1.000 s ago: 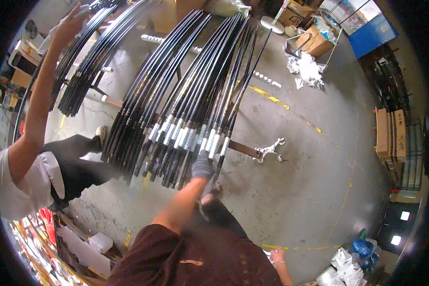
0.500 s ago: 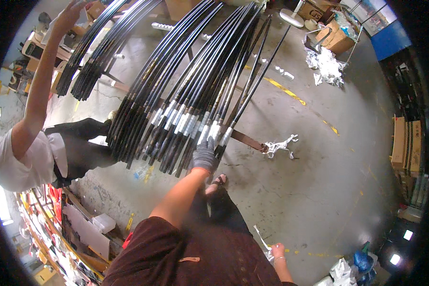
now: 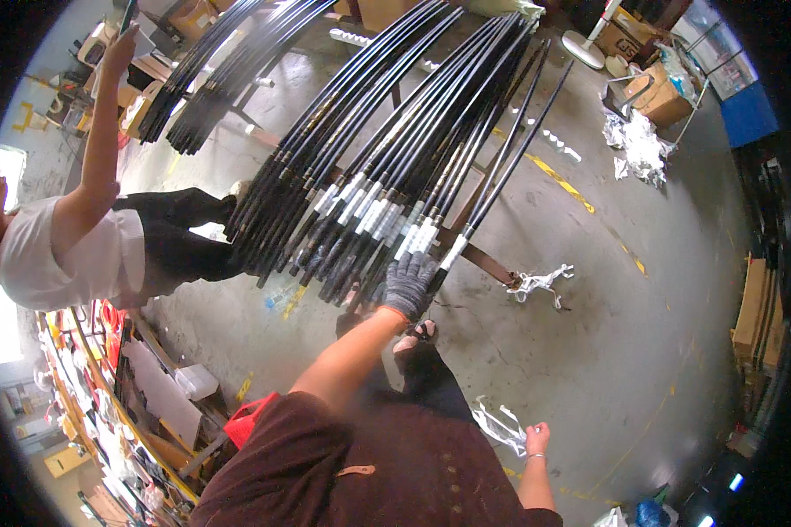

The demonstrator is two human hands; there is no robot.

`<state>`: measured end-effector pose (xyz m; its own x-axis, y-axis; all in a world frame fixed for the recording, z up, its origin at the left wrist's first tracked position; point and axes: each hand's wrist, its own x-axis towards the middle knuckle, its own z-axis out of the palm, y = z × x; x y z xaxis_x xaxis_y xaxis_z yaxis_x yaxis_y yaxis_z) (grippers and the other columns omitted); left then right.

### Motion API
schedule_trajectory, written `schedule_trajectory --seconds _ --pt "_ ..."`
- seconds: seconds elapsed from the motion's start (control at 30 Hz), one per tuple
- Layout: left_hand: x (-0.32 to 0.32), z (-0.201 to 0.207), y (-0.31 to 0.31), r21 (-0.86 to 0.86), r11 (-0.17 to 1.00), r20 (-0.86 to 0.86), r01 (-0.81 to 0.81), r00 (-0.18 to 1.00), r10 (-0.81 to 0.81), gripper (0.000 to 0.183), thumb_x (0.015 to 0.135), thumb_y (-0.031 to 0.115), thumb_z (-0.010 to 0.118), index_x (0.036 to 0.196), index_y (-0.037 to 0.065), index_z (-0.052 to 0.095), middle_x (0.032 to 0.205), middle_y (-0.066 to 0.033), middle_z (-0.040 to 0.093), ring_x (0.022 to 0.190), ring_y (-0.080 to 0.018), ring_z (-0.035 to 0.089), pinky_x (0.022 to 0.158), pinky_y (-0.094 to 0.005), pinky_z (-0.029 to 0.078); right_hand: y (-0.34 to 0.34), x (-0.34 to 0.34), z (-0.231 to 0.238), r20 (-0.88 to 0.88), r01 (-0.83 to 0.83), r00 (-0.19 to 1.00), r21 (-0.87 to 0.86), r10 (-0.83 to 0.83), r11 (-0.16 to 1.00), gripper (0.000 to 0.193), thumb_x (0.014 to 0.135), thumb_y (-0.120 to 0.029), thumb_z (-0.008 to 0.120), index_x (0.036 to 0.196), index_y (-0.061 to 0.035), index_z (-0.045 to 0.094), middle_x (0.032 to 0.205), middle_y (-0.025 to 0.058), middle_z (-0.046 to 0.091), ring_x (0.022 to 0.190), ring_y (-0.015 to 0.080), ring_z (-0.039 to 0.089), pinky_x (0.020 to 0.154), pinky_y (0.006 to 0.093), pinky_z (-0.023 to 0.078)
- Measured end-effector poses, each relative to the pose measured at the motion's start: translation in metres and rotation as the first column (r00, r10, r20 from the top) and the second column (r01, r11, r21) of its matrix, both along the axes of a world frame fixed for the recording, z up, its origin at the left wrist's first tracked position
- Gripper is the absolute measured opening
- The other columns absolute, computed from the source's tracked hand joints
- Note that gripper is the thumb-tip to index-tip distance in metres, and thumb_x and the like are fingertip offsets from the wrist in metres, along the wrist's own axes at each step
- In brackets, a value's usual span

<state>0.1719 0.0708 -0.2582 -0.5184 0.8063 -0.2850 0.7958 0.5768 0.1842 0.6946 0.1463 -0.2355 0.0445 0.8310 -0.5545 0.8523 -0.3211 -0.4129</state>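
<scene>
My left hand (image 3: 410, 285), in a grey knit glove with an orange cuff, lies with fingers stretched out over the near ends of several long black poles (image 3: 312, 167). White wrapped bands (image 3: 422, 235) circle the poles just beyond its fingertips. The rightmost pole (image 3: 518, 156) lies a little apart from the others, its lower end beside the glove. Bare and low on the right, my right hand (image 3: 537, 439) is closed on crumpled white strips (image 3: 503, 430) that hang out to its left. A bracelet is on that wrist.
Another bundle of poles (image 3: 228, 75) lies at the far left. A co-worker in a white shirt (image 3: 79, 246) stands left with an arm raised. White scraps (image 3: 540, 283) hang at the brown rack bar's end (image 3: 485, 260). A cardboard box (image 3: 659, 95) and white waste (image 3: 637, 145) are back right.
The whole view has shifted, with the poles now farther right. My left hand has opened out more over the pole ends. My right hand and its white strips have risen slightly.
</scene>
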Motion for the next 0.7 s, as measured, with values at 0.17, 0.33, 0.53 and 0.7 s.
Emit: schedule_trajectory --seconds 0.17,0.33,0.53,0.7 --pt "-0.010 0.031 0.004 -0.072 0.972 0.020 0.223 0.975 -0.222 0.055 0.089 0.031 0.045 0.143 0.026 0.035 0.150 -0.0202 0.024 0.138 -0.0398 0.022 0.110 -0.0550 0.014 -0.010 -0.001 -0.035 0.008 -0.057 0.998 0.035 0.057 0.998 0.015 0.069 -0.009 0.061 0.072 -0.0034 0.048 0.070 0.0078 0.051 0.067 0.0177 0.046 0.063 0.0349 0.043" --pt "-0.015 0.009 0.000 0.067 0.948 0.072 0.312 0.946 -0.316 0.084 0.068 0.038 0.072 0.142 0.022 0.036 0.149 -0.0225 0.027 0.138 -0.0407 0.023 0.112 -0.0568 0.010 0.015 -0.106 -0.027 -0.181 -0.127 0.973 0.097 0.143 0.987 0.027 0.071 -0.007 0.059 0.098 -0.0037 0.055 0.086 0.0067 0.058 0.082 0.0194 0.055 0.078 0.0314 0.046" --pt "-0.037 0.009 -0.014 0.188 0.927 0.111 0.324 0.931 -0.348 0.067 0.074 0.041 0.067 0.135 0.022 0.045 0.144 -0.0184 0.034 0.134 -0.0387 0.030 0.109 -0.0542 0.020 0.029 -0.313 -0.014 -0.291 -0.330 0.911 -0.083 0.293 0.940 0.050 0.077 -0.035 0.074 0.109 0.0022 0.063 0.105 0.0140 0.066 0.100 0.0209 0.060 0.089 0.0326 0.045" --pt "-0.107 0.032 -0.056 0.351 0.925 0.250 0.145 0.938 -0.242 0.060 0.072 0.022 0.070 0.128 0.011 0.051 0.130 -0.0173 0.048 0.122 -0.0352 0.043 0.103 -0.0441 0.035 0.040 -0.413 -0.045 -0.186 -0.283 0.947 -0.095 0.262 0.954 0.059 0.073 -0.039 0.077 0.109 0.0051 0.062 0.095 0.0136 0.068 0.086 0.0204 0.063 0.080 0.0332 0.049"
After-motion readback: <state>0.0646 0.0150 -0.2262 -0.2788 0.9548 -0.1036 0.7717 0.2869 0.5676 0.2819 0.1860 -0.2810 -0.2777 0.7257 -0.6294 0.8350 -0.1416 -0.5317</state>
